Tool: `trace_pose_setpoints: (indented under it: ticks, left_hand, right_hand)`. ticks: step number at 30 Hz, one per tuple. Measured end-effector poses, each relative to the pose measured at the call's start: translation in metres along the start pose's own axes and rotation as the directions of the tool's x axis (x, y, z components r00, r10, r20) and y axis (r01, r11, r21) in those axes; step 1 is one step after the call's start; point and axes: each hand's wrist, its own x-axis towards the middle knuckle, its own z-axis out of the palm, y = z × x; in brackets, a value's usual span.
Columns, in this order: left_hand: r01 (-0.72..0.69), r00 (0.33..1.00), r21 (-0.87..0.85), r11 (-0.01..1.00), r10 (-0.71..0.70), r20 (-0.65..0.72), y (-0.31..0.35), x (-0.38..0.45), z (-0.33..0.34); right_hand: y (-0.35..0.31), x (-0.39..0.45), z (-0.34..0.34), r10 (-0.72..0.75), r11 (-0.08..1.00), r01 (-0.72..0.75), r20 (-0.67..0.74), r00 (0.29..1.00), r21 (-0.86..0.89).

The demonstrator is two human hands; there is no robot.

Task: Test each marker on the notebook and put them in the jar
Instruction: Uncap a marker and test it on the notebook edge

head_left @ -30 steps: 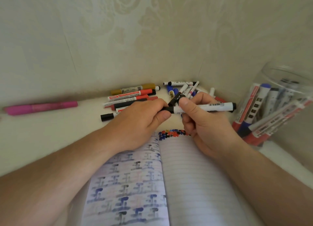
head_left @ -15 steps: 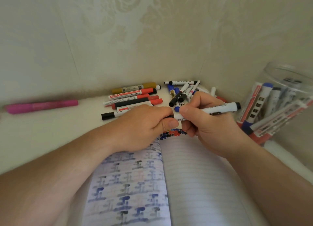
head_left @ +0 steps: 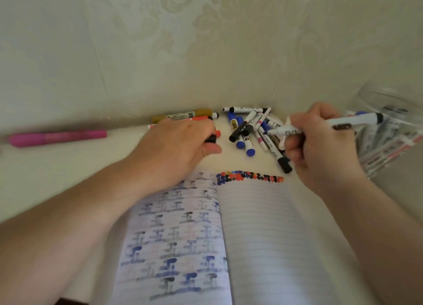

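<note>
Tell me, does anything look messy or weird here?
Yes. The pink marker lies alone by the wall, far left of the other markers, which lie crisscrossed in a jumbled heap. The jar looks tilted toward the notebook.

The left hand (head_left: 180,144) covers most of the red and black markers (head_left: 214,134) at 12 o'clock from the notebook (head_left: 251,236); only their ends show. What its fingers touch cannot be determined. The right hand (head_left: 320,149) hides the middle of the white marker (head_left: 352,120) it grips; the exposed tip is blurred. The jar (head_left: 389,131), at 2 o'clock, is cut off by the right edge, and its contents are blurred. The notebook's lower part runs off the bottom edge. Marker labels are too small to read.
</note>
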Motion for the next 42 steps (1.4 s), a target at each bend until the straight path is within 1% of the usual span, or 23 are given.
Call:
trace_pose_setpoints:
  ticks: [1, 2, 4, 5, 6, 8, 11, 13, 17, 22, 29, 35, 42]
  left_hand:
    - [0.037, 0.999, -0.035, 0.999, -0.038, -0.024, -0.004, -0.001, -0.002]
    - [0.053, 0.998, -0.069, 0.996, -0.054, -0.017, -0.004, -0.001, -0.002]
    - [0.054, 0.997, -0.108, 0.993, -0.048, 0.057, 0.004, 0.0, 0.0]
    - [0.058, 0.993, -0.119, 0.991, -0.045, 0.111, 0.01, 0.001, 0.003]
    - [0.064, 0.987, -0.136, 0.989, -0.043, 0.155, 0.014, 0.002, 0.005]
    - [0.115, 0.974, -0.233, 0.966, -0.064, 0.217, 0.016, 0.0, 0.008]
    - [0.215, 0.942, -0.379, 0.9, -0.089, 0.323, 0.014, -0.004, 0.008]
    - [0.215, 0.938, -0.409, 0.887, -0.071, 0.339, 0.015, -0.005, 0.008]
    - [0.208, 0.924, -0.408, 0.889, -0.041, 0.381, 0.017, -0.005, 0.01]
    - [0.247, 0.9, -0.401, 0.882, -0.054, 0.433, 0.018, -0.003, 0.008]
    - [0.262, 0.898, -0.404, 0.876, -0.067, 0.436, 0.021, -0.004, 0.006]
    - [0.278, 0.894, -0.395, 0.876, -0.085, 0.441, 0.02, -0.004, 0.007]
    - [0.277, 0.896, -0.394, 0.876, -0.087, 0.436, 0.019, -0.004, 0.008]
  right_hand:
    - [0.0, 0.0, -0.002, -0.005, 0.999, 0.006, 0.008, 1.0, -0.045]
    - [0.002, -0.002, -0.002, -0.004, 0.995, 0.01, 0.058, 0.998, -0.097]
    - [0.01, -0.007, 0.001, 0.018, 0.99, 0.007, 0.176, 0.984, -0.141]
    - [0.012, -0.009, 0.003, 0.031, 0.992, -0.003, 0.217, 0.976, -0.125]
    - [0.012, -0.009, 0.003, 0.042, 0.996, -0.021, 0.239, 0.97, -0.092]
    - [0.01, -0.008, -0.002, 0.065, 0.997, -0.053, 0.269, 0.961, -0.05]
    - [0.009, -0.006, -0.009, 0.116, 0.985, -0.07, 0.3, 0.947, -0.158]
    - [0.013, -0.006, -0.011, 0.149, 0.966, -0.069, 0.318, 0.936, -0.249]
    - [0.02, -0.008, -0.01, 0.177, 0.915, -0.038, 0.313, 0.933, -0.402]
    - [0.022, -0.011, -0.007, 0.192, 0.862, -0.034, 0.264, 0.945, -0.505]
    - [0.027, -0.017, -0.006, 0.147, 0.834, -0.006, 0.212, 0.966, -0.551]
    - [0.028, -0.017, -0.003, 0.175, 0.81, -0.049, 0.16, 0.971, -0.585]
    - [0.027, -0.018, -0.002, 0.19, 0.777, -0.057, 0.148, 0.971, -0.627]
